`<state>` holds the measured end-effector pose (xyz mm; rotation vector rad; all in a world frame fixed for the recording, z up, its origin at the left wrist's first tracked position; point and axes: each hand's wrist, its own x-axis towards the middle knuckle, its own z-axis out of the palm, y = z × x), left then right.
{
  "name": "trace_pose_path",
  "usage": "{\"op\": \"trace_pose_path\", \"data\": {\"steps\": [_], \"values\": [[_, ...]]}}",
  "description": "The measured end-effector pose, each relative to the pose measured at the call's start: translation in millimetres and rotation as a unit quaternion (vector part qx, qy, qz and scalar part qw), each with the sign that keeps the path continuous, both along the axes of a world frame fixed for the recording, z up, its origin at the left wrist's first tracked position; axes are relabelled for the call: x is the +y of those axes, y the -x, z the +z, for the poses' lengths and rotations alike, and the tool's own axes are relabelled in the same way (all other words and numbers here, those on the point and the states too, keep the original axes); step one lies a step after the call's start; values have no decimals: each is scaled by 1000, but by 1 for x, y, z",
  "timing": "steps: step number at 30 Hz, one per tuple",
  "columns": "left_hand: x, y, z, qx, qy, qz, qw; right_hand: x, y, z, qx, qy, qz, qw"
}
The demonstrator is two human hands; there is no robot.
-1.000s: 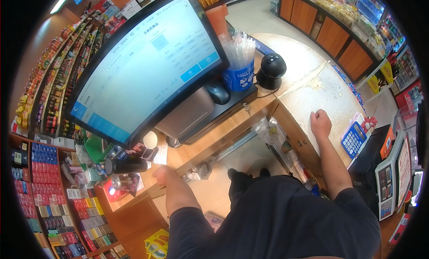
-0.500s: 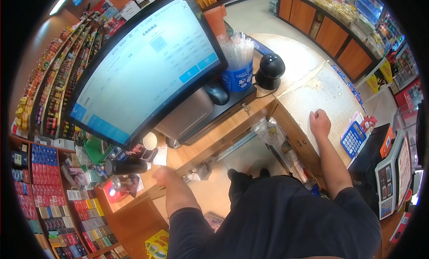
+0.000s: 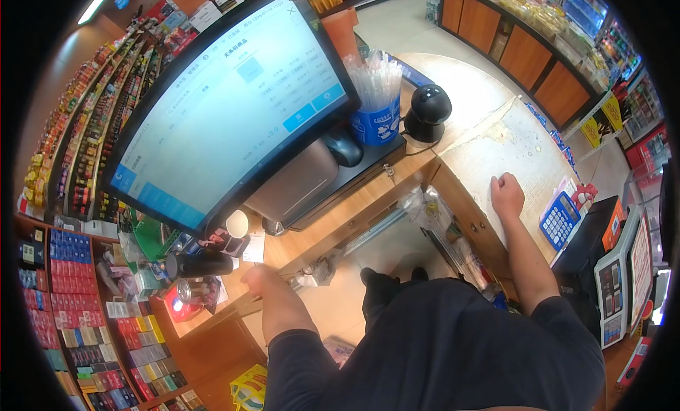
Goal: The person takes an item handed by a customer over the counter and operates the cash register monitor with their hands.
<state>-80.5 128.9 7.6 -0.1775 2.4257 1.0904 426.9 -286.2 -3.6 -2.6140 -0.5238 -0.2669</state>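
My right hand [image 3: 508, 196] rests as a closed fist on the worn white countertop [image 3: 489, 152], with nothing showing in it. To its right lies a blue calculator [image 3: 560, 221]. My left hand [image 3: 254, 278] is at the edge of the wooden desk [image 3: 301, 244], its fingers mostly hidden by its own back and wrist. Just beyond it is a white paper slip [image 3: 254, 248]. A pale paper cup [image 3: 237, 224], a dark cylindrical bottle [image 3: 202, 264] and a metal-topped jar [image 3: 186, 290] stand near that hand.
A large lit monitor [image 3: 234, 113] stands over the desk. Beside it are a blue tub of straws [image 3: 377, 124] and a black dome-shaped device [image 3: 429, 112]. A weighing scale [image 3: 620, 283] is at right. Cigarette-like packs [image 3: 71, 269] fill the left shelves. An open drawer space [image 3: 397, 244] lies below the desk.
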Motion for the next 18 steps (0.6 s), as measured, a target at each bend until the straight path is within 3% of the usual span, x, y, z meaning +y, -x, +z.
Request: {"op": "trace_pose_path", "data": {"steps": [3, 6, 9, 12, 18], "values": [[29, 43, -74, 56, 69, -126, 988, 0, 0, 0, 5, 3, -5, 1000], [36, 56, -92, 59, 87, -172, 979, 0, 0, 0, 7, 5, -7, 1000], [13, 26, -37, 31, 61, -148, 987, 0, 0, -1, 9, 2, -8, 1000], [22, 39, -60, 46, 71, -177, 981, 0, 0, 0, 10, 3, -7, 1000], [11, 23, -32, 12, 40, -124, 991, 0, 0, 0, 9, 4, -5, 1000]]}}
